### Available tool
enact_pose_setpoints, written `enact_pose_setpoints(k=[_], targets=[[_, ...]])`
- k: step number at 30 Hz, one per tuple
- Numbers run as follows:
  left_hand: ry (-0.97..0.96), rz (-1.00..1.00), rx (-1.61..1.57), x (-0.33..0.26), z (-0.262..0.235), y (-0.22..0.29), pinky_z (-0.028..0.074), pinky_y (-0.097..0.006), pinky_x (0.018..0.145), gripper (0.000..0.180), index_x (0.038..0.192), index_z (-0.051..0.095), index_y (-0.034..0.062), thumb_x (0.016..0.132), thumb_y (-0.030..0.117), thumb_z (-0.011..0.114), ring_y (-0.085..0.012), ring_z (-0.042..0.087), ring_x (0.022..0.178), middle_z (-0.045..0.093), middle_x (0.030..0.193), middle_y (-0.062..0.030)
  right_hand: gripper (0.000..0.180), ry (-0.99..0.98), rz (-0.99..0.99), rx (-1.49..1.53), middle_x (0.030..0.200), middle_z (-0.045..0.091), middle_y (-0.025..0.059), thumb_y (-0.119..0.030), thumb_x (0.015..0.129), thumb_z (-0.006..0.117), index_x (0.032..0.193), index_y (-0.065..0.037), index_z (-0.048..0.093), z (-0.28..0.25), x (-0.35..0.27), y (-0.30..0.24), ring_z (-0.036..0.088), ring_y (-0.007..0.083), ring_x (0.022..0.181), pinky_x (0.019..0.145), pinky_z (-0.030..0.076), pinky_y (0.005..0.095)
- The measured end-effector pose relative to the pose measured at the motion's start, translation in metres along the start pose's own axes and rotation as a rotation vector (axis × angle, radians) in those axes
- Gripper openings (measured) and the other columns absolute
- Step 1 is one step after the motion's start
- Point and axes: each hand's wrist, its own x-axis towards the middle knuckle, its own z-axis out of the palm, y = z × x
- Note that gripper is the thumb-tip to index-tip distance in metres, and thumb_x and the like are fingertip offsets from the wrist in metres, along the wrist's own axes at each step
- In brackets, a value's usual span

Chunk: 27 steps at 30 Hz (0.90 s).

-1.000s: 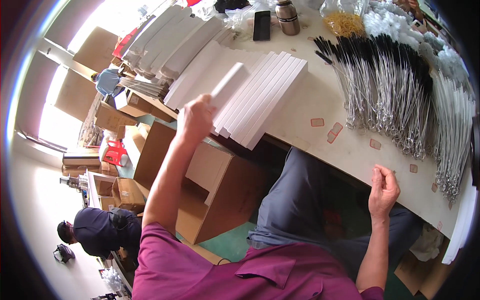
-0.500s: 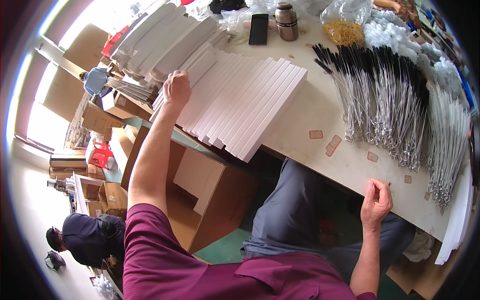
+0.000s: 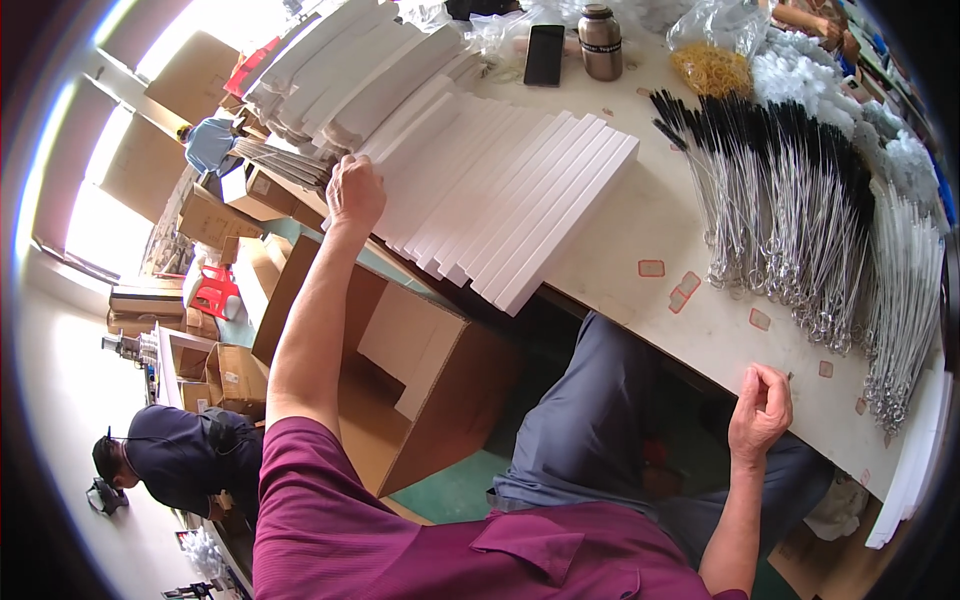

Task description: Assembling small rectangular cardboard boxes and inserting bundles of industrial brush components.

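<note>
My left hand [image 3: 356, 190] is closed at the left end of a row of slim white boxes [image 3: 500, 190]. Its fingertips bend over the nearest box there and partly hide that end. The long narrow boxes lie side by side on the table. Just over the table's front edge, my right hand [image 3: 760, 415] is held with curled fingers and the thumb against them; nothing shows in it. Beyond it lie long thin brushes with black bristles and wire loop handles [image 3: 775, 200], and a bundle with white bristles [image 3: 900, 300].
More white boxes [image 3: 340, 75] are piled behind the row. A phone [image 3: 543, 55], a metal flask [image 3: 600, 45] and a bag of yellow rubber bands [image 3: 712, 70] sit at the back. An open carton [image 3: 440, 390] stands below the table edge. Another person [image 3: 190, 465] bends at the left.
The whole view has shifted slightly, moving the table things a little to the right. My left hand has come slightly nearer along the box ends. My right hand stays curled by the table edge.
</note>
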Motion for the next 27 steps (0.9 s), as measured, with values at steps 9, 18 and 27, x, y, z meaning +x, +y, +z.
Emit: enact_pose_setpoints(k=[9,18,27], targets=[[0.109,0.023,-0.076,0.017,0.014,-0.009,0.051,-0.047,0.097,0.022,0.096,0.074,-0.0001,0.084,0.018,0.075,-0.0399,0.062,0.112,0.068,0.109,-0.0228,0.002,0.011,-0.021,-0.012,0.092,0.069,0.0083,-0.002,0.096,0.067,0.098,-0.001,0.067,0.003,-0.001,-0.002,0.059,0.0147,0.065,0.052,0.044,0.0259],[0.119,0.016,-0.125,0.016,0.020,-0.003,0.048,-0.047,0.103,0.041,0.121,0.066,0.0010,0.085,0.020,0.074,-0.0402,0.059,0.120,0.066,0.119,-0.0233,0.002,0.020,-0.014,-0.051,0.090,0.069,0.0095,0.000,0.094,0.068,0.097,0.000,0.067,0.000,0.000,-0.003,0.060,0.0166,0.066,0.053,0.046,0.0273],[0.298,0.263,-0.214,0.019,0.006,0.000,0.049,-0.047,0.102,0.046,0.135,0.059,0.0064,0.094,0.023,0.071,-0.0411,0.061,0.119,0.065,0.128,-0.0200,0.005,0.047,-0.014,-0.008,0.078,0.066,0.0107,-0.001,0.087,0.068,0.088,-0.005,0.066,0.005,0.010,-0.014,0.064,0.0283,0.064,0.057,0.050,0.0376]])
